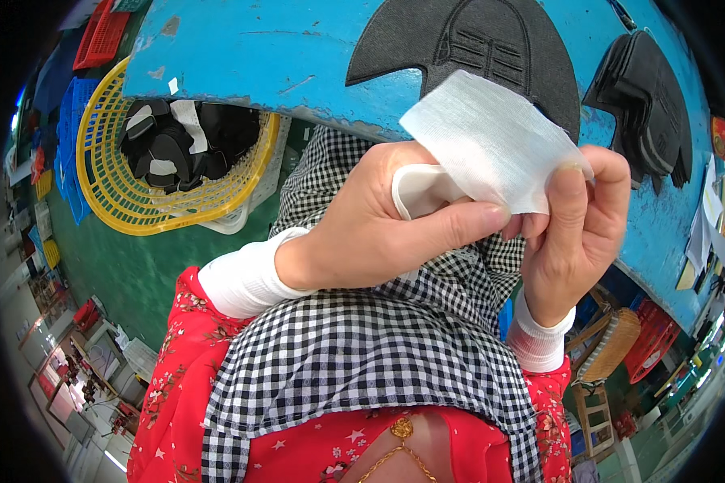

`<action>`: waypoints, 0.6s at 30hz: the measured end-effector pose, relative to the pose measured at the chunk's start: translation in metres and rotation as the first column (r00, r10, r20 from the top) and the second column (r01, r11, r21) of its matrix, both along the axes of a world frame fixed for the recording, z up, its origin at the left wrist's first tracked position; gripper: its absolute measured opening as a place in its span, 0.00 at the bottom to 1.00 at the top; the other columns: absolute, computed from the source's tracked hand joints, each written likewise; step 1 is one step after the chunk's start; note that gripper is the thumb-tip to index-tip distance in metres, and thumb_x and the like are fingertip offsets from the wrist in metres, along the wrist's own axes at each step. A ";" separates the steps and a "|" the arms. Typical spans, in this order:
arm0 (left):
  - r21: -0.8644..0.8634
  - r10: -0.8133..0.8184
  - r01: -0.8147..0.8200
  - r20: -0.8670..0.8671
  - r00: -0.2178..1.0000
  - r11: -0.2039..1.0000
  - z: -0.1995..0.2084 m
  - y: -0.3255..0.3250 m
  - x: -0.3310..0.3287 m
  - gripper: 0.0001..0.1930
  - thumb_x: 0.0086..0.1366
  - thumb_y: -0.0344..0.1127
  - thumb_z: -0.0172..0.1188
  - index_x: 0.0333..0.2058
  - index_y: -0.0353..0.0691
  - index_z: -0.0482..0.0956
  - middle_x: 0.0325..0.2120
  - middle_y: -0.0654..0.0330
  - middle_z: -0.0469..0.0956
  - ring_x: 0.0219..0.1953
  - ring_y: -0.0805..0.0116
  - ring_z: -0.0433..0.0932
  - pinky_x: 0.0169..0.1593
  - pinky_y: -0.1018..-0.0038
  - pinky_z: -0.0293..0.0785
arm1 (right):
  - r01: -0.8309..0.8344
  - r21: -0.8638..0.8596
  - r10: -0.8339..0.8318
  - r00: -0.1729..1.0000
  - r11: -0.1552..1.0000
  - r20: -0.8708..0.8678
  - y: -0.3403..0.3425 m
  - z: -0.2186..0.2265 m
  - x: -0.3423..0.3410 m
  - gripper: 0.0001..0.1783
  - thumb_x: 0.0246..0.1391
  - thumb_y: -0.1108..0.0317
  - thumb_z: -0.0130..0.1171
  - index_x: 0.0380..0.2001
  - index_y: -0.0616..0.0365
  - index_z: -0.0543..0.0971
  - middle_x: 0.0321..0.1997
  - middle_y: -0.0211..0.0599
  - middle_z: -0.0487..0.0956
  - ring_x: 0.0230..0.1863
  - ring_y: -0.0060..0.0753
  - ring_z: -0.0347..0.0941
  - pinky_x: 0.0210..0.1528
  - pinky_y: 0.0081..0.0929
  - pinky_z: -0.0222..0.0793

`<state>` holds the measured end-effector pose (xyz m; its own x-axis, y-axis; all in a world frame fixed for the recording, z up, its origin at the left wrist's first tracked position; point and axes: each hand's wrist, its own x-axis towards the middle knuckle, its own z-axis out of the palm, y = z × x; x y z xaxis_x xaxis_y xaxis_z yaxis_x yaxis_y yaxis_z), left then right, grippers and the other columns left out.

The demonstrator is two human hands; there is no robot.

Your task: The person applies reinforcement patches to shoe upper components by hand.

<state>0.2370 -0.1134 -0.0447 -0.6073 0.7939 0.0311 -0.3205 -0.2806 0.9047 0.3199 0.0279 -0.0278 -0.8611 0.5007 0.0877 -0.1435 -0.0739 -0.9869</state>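
My left hand is closed, pinching the lower edge of a thin white fabric piece between thumb and fingers. A curved, smooth white piece sits in the same palm; whether it is part of a stack is hidden. At the fabric's lower right corner, my right hand grips it with thumb and fingertips. Just beyond the fabric, a black stitched piece shaped like a shoe upper lies flat on the blue table. To the right rests a stack of similar black pieces.
A yellow plastic basket holding black pieces and white scraps stands left, below the table edge. Red and blue crates are farther left. A woven chair-like object and red basket are at lower right.
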 end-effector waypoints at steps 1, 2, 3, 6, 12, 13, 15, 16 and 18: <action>-0.017 -0.012 0.012 0.011 1.000 1.000 0.001 0.000 -0.001 0.08 0.59 0.26 0.59 0.38 0.34 0.77 0.29 0.64 0.78 0.29 0.78 0.76 0.32 0.83 0.72 | 0.016 0.107 -0.018 1.000 0.994 0.016 0.002 0.000 0.000 0.06 0.60 0.72 0.52 0.36 0.62 0.68 0.19 0.26 0.72 0.16 0.09 0.64 0.16 0.07 0.56; -0.034 -0.024 0.024 0.022 0.999 0.999 0.003 0.000 -0.001 0.07 0.59 0.27 0.60 0.37 0.34 0.77 0.28 0.65 0.78 0.28 0.79 0.75 0.31 0.83 0.71 | 0.016 0.106 -0.018 1.000 0.994 0.017 0.001 0.001 0.000 0.06 0.60 0.72 0.52 0.36 0.62 0.68 0.19 0.26 0.72 0.16 0.09 0.64 0.16 0.07 0.56; -0.034 -0.027 0.028 0.023 0.999 0.999 0.003 0.000 -0.004 0.07 0.59 0.27 0.60 0.37 0.34 0.77 0.28 0.65 0.78 0.28 0.79 0.75 0.31 0.83 0.71 | 0.047 0.128 -0.047 0.999 0.991 0.002 0.001 0.001 -0.001 0.06 0.60 0.72 0.52 0.36 0.62 0.68 0.19 0.26 0.72 0.16 0.09 0.64 0.17 0.07 0.56; -0.149 -0.282 0.281 0.017 0.959 0.948 0.008 -0.006 -0.016 0.07 0.58 0.29 0.62 0.35 0.36 0.76 0.24 0.69 0.74 0.25 0.82 0.71 0.29 0.85 0.67 | 0.046 0.069 -0.044 0.999 0.997 -0.024 0.007 -0.001 0.001 0.06 0.59 0.73 0.53 0.36 0.62 0.69 0.21 0.26 0.73 0.16 0.09 0.64 0.17 0.07 0.57; -0.234 0.023 -0.046 -0.103 0.994 0.971 0.010 -0.015 -0.035 0.13 0.53 0.28 0.65 0.36 0.35 0.73 0.25 0.68 0.74 0.23 0.86 0.68 0.27 0.87 0.61 | -0.080 -0.056 0.087 0.986 0.995 0.141 0.016 0.003 0.012 0.06 0.58 0.73 0.53 0.37 0.62 0.69 0.22 0.26 0.73 0.17 0.09 0.65 0.17 0.07 0.58; -0.232 0.029 -0.053 -0.106 0.994 0.971 0.010 -0.018 -0.038 0.13 0.53 0.28 0.65 0.36 0.35 0.73 0.25 0.68 0.74 0.23 0.86 0.68 0.27 0.87 0.61 | -0.117 -0.027 0.120 0.972 0.993 0.202 0.018 0.003 0.013 0.07 0.58 0.73 0.53 0.38 0.62 0.69 0.22 0.26 0.74 0.17 0.09 0.66 0.17 0.07 0.58; -0.358 -0.053 -0.078 -0.343 0.938 0.931 0.009 -0.020 -0.043 0.06 0.56 0.27 0.62 0.32 0.36 0.74 0.22 0.69 0.73 0.23 0.86 0.67 0.26 0.88 0.61 | -0.120 -0.038 0.126 0.961 0.992 0.248 0.018 0.008 0.011 0.08 0.58 0.74 0.54 0.39 0.63 0.69 0.24 0.27 0.75 0.18 0.09 0.66 0.18 0.08 0.58; -0.339 -0.020 -0.108 -0.352 0.936 0.934 0.009 -0.018 -0.043 0.02 0.58 0.26 0.59 0.29 0.35 0.75 0.19 0.71 0.72 0.22 0.86 0.66 0.24 0.87 0.59 | -0.115 -0.056 0.126 0.944 0.992 0.306 0.019 0.011 0.009 0.09 0.57 0.74 0.54 0.40 0.62 0.69 0.25 0.27 0.75 0.18 0.10 0.66 0.18 0.08 0.58; -0.348 0.002 -0.156 -0.404 0.915 0.924 0.009 -0.014 -0.047 0.03 0.58 0.26 0.60 0.27 0.35 0.75 0.18 0.71 0.71 0.21 0.87 0.65 0.22 0.87 0.57 | -0.127 -0.038 0.132 0.909 0.991 0.396 0.024 0.012 0.005 0.07 0.56 0.74 0.55 0.38 0.63 0.71 0.25 0.28 0.76 0.19 0.11 0.67 0.21 0.09 0.59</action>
